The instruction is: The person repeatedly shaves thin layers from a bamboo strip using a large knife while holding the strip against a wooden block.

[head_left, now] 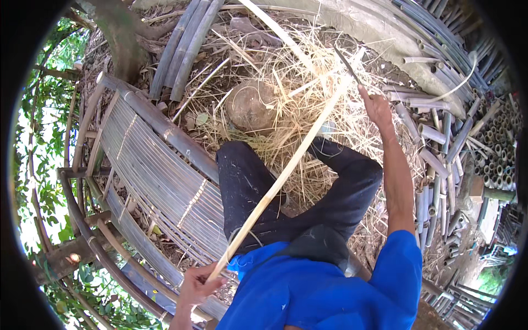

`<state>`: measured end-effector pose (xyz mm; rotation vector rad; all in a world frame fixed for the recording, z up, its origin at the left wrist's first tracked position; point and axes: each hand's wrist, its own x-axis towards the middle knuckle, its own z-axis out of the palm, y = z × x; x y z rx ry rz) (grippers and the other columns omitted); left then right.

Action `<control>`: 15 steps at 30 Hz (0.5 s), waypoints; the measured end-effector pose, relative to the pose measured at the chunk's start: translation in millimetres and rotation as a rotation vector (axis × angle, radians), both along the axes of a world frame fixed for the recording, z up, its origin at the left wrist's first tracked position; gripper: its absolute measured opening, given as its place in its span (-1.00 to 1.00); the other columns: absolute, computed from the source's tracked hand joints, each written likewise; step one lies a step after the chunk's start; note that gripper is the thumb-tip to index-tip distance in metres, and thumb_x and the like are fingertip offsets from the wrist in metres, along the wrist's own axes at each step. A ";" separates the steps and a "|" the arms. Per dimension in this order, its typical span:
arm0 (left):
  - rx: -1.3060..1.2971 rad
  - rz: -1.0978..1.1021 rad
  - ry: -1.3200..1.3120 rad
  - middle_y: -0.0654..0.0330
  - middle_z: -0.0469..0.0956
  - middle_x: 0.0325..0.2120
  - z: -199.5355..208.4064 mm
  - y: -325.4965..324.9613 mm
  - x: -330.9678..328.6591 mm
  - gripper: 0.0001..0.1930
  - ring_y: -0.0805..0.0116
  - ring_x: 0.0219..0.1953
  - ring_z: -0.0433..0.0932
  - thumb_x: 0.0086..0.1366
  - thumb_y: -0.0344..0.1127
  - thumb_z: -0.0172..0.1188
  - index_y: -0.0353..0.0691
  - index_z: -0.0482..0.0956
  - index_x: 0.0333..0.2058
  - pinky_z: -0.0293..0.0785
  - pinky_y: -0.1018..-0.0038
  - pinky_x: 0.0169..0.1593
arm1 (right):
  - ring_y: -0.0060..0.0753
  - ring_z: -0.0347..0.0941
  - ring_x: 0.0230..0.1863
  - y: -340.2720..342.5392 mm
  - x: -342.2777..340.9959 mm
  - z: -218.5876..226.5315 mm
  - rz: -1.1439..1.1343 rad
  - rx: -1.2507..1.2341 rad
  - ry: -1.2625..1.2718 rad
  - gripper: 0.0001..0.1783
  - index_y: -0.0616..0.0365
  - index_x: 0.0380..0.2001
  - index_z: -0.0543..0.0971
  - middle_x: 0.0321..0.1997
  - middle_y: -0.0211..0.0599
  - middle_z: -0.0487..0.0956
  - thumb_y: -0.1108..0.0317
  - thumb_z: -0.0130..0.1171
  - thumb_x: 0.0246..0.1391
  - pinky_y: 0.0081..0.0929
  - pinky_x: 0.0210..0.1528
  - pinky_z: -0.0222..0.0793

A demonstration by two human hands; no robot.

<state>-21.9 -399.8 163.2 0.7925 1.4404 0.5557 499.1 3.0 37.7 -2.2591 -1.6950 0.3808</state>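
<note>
A long pale bamboo strip (284,177) slants from my left side, across my lap, to the shavings beyond my knees. My left hand (201,286) is closed round its near end, beside my waist. Out to the right, my arm is stretched forward, and my right hand (378,110) grips the handle of a knife (346,64). The dark narrow blade points away to the upper left. It lies close to the strip's far end; whether they touch I cannot tell. Loose shavings (308,104) cover the ground around that end.
A round wood block (250,106) stands on the ground ahead of me. At my left is a slatted bamboo bench (159,170). Grey bamboo poles (184,47) lie farther ahead, and cut bamboo pieces (440,135) are heaped at the right. A tree trunk (118,41) rises at the far left.
</note>
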 end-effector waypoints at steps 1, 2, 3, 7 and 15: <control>-0.105 -0.015 0.086 0.34 0.57 -0.57 0.4 3.1 -9.2 -0.64 0.68 -0.61 0.37 0.24 -0.42 0.37 -0.34 0.67 0.02 0.21 0.64 -0.57 | -0.01 0.56 -0.44 -1.2 -13.0 4.1 -0.050 -0.033 0.206 0.07 0.41 -0.29 0.70 -0.52 0.12 0.60 -0.60 -0.15 0.12 -0.08 -0.20 0.46; -0.210 -0.031 0.171 0.34 0.59 -0.56 1.5 6.1 -17.9 -0.63 0.68 -0.62 0.37 0.21 -0.44 0.40 -0.33 0.67 0.01 0.21 0.64 -0.57 | -0.16 0.51 -0.55 -3.3 -27.5 7.4 -0.101 -0.066 0.411 0.06 0.39 -0.26 0.69 -0.58 -0.02 0.56 -0.60 -0.13 0.12 -0.15 -0.34 0.47; -0.185 -0.042 0.206 0.32 0.61 -0.55 7.1 9.4 -27.5 -0.63 0.67 -0.63 0.38 0.20 -0.48 0.36 -0.30 0.68 0.02 0.21 0.62 -0.58 | -0.52 0.32 -0.68 -12.4 -52.9 14.8 -0.099 -0.146 0.716 -0.02 0.35 -0.12 0.65 -0.63 -0.29 0.46 -0.54 -0.03 0.13 -0.44 -0.60 0.31; -0.021 -0.288 0.520 0.26 0.62 -0.56 49.7 35.7 -63.8 -0.66 0.58 -0.64 0.42 0.19 -0.54 0.21 -0.29 0.71 -0.04 0.26 0.56 -0.59 | -0.64 0.23 -0.72 -24.3 -87.8 -9.5 -0.190 -0.088 1.419 -0.55 0.22 -0.24 0.51 -0.61 -0.48 0.34 -0.03 0.21 0.26 -0.60 -0.67 0.26; 1.265 0.757 1.533 -0.08 0.48 -0.07 106.0 59.7 -90.7 -0.50 0.00 0.01 0.53 0.27 -0.19 0.24 -0.35 0.44 0.10 0.63 0.04 -0.01 | -0.69 0.20 -0.68 -73.0 -202.6 2.3 -0.415 -0.255 1.728 -0.71 0.15 -0.36 0.38 -0.55 -0.46 0.31 0.20 0.17 0.33 -0.51 -0.60 0.30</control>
